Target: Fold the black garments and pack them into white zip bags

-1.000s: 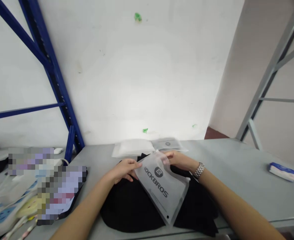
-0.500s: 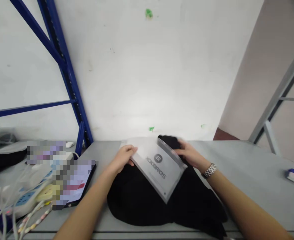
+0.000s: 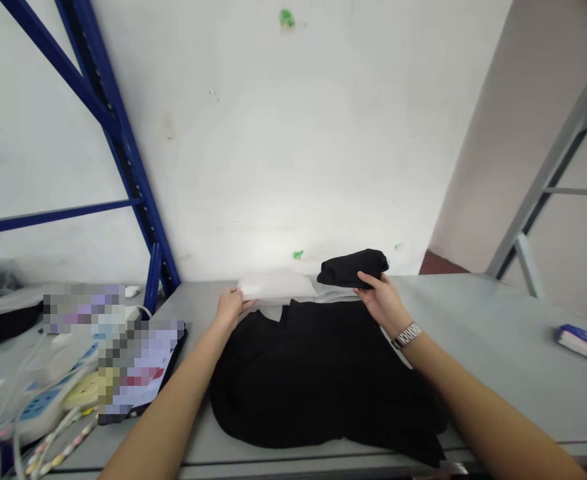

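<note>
Holding a plain black bundle (image 3: 349, 268) in the right fingers (image 3: 369, 279).

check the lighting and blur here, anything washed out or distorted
Head view: a bright glow pales the lower middle of the wall; the white packet and black cloth show little detail; mosaic blocks cover much of the nearer phone; the blue post leans, perhaps from wide-angle stretch; the right hand looks only slightly soft.
</note>
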`<state>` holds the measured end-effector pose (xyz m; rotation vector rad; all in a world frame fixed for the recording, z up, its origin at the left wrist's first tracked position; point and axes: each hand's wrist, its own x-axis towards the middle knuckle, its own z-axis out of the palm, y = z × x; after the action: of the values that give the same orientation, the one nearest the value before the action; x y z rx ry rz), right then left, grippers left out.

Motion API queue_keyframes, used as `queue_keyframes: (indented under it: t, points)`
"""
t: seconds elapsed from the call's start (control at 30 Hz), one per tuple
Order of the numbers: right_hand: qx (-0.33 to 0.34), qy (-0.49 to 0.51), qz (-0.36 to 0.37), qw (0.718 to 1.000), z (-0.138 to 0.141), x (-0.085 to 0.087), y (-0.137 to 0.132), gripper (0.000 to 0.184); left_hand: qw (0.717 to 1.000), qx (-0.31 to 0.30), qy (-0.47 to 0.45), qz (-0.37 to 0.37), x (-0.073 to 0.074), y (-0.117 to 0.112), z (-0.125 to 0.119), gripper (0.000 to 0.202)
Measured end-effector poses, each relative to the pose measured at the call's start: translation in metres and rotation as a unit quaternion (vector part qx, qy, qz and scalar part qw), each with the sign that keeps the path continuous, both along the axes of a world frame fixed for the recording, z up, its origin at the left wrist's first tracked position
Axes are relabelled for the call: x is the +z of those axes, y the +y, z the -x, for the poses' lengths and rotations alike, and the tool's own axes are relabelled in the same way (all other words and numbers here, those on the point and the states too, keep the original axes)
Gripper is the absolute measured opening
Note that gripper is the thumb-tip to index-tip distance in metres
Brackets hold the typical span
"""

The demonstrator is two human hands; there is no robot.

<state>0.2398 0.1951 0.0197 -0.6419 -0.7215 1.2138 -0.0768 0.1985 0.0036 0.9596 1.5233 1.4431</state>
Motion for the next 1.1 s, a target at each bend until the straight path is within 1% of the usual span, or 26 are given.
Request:
queue_keyframes:
  t: [0.07, 0.13, 0.23, 0.3, 0.37, 0.47, 0.53, 0.6, 0.67, 0.77, 0.8, 0.83, 0.9, 0.93, 0.97, 1.0, 1.03, 1.1]
  points:
    - [0.021, -0.002, 0.002, 1.000, 0.004, 0.001, -0.003, 0.030, 0.999, -0.002, 0.032, -0.014, 0.001, 0.000, -0.001, 0.034]
    - [0.039, -0.003, 0.004, 0.999, 0.007, 0.001, -0.005, 0.028, 0.996, -0.011, 0.082, -0.033, 0.004, -0.004, -0.001, 0.035]
    - [0.056, -0.001, 0.011, 0.998, 0.007, 0.001, -0.004, 0.026, 0.978, -0.038, 0.191, -0.071, 0.012, -0.016, 0.001, 0.034]
    - [0.061, 0.002, 0.016, 0.998, 0.006, 0.002, -0.004, 0.026, 0.958, -0.072, 0.263, -0.091, 0.018, -0.025, -0.001, 0.026]
    - [0.064, 0.005, 0.018, 0.998, 0.005, 0.003, -0.004, 0.025, 0.935, -0.125, 0.315, -0.102, 0.020, -0.030, -0.006, 0.018]
    - [0.071, 0.003, 0.016, 0.997, 0.004, 0.006, -0.006, 0.025, 0.906, -0.203, 0.356, -0.107, 0.019, -0.032, -0.016, 0.018]
    - [0.082, -0.004, 0.011, 0.997, 0.005, 0.008, -0.009, 0.025, 0.896, -0.224, 0.366, -0.113, 0.017, -0.030, -0.021, 0.018]
    - [0.096, -0.015, 0.005, 0.995, 0.007, 0.010, -0.012, 0.024, 0.895, -0.219, 0.367, -0.124, 0.016, -0.029, -0.022, 0.025]
    - [0.109, -0.030, -0.001, 0.994, 0.010, 0.013, -0.017, 0.024, 0.899, -0.204, 0.361, -0.138, 0.019, -0.033, -0.023, 0.031]
    - [0.128, -0.063, -0.012, 0.990, 0.018, 0.019, -0.029, 0.027, 0.908, -0.200, 0.335, -0.155, 0.029, -0.048, -0.033, 0.033]
    - [0.145, -0.082, -0.018, 0.986, 0.021, 0.021, -0.034, 0.028, 0.908, -0.211, 0.323, -0.162, 0.033, -0.056, -0.039, 0.036]
    - [0.172, -0.105, -0.027, 0.979, 0.025, 0.023, -0.039, 0.029, 0.907, -0.233, 0.307, -0.172, 0.036, -0.064, -0.045, 0.042]
    - [0.250, -0.155, -0.044, 0.955, 0.031, 0.027, -0.051, 0.026, 0.899, -0.302, 0.256, -0.186, 0.039, -0.079, -0.060, 0.072]
    - [0.288, -0.175, -0.052, 0.940, 0.034, 0.028, -0.056, 0.023, 0.900, -0.328, 0.222, -0.182, 0.040, -0.085, -0.066, 0.085]
    - [0.319, -0.190, -0.056, 0.927, 0.036, 0.028, -0.060, 0.020, 0.907, -0.338, 0.184, -0.171, 0.040, -0.088, -0.070, 0.091]
    - [0.339, -0.197, -0.055, 0.918, 0.037, 0.029, -0.063, 0.017, 0.918, -0.334, 0.148, -0.154, 0.040, -0.090, -0.073, 0.087]
    - [0.347, -0.201, -0.050, 0.915, 0.036, 0.030, -0.064, 0.016, 0.931, -0.318, 0.118, -0.134, 0.040, -0.091, -0.073, 0.076]
    - [0.321, -0.186, -0.040, 0.928, 0.031, 0.031, -0.062, 0.016, 0.952, -0.277, 0.084, -0.100, 0.041, -0.087, -0.068, 0.050]
